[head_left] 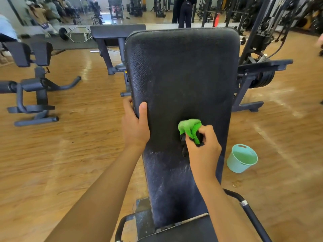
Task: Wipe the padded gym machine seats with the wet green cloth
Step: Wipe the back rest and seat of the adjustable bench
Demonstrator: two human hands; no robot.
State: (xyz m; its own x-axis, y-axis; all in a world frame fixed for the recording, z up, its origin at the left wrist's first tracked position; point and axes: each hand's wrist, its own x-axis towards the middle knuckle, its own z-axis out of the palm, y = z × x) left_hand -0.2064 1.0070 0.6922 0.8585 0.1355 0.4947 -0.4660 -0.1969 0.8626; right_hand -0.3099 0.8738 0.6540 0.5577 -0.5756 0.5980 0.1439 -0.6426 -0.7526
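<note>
Black textured vinyl, the long backrest pad (181, 81) of a gym bench ran from the near bottom of the view up to a rounded top edge. Its lower part carried pale dusty streaks; the middle looked darker.

Item 1: the right hand (202, 147), grip closed in a fist around the bunched green cloth (190, 127), pressed it against the pad's middle, right of centre. The cloth bulged out above the knuckles, touching the vinyl. A small dark object sat in the same fist beneath the cloth; what it was could not be told.

Item 2: the left hand (135, 124), grip wrapped over the pad's left edge, thumb lying on the front face, fingers curled behind. It held nothing but the pad itself.

Item 3: a dark tubular frame bar (251, 213) with a silver collar, low at the right of the bench.

Item 4: 1 pale teal bucket (242, 158), tilted on the wooden floor (70, 154) just right of the bench, near the right hand.

Item 5: a grey machine with padded rollers (33, 91), well apart at the left.

Item 6: another padded bench (118, 31) behind the backrest, and a weight-plate machine (262, 75) to the right.

Item 7: at the far wall, mirrors and racks of equipment, blurred; a standing figure in dark clothing (185, 11) near the centre.
</note>
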